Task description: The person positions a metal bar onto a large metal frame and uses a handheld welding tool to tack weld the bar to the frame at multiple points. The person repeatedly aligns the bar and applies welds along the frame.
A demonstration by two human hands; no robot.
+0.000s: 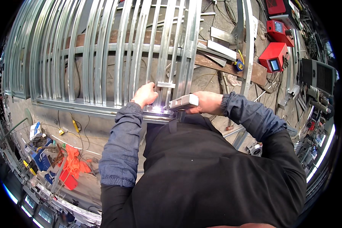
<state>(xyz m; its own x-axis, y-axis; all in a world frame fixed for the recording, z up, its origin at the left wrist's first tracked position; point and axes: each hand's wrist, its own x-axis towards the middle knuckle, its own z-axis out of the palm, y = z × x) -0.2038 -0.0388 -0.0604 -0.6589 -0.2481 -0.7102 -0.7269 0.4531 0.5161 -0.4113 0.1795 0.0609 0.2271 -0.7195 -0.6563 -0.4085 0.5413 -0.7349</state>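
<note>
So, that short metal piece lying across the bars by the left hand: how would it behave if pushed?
The short metal piece would probably stay stiff, being stubby and straight-edged. Its smooth, shiny face suggests it could be slippery. Its flat, rectangular shape makes rolling unlikely, though I can't tell whether it is loose from the bars.

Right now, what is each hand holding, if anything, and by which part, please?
The right hand holds a tool near the end farther from the spark. Whether the left hand, over the bars, holds one cannot be told.
</note>
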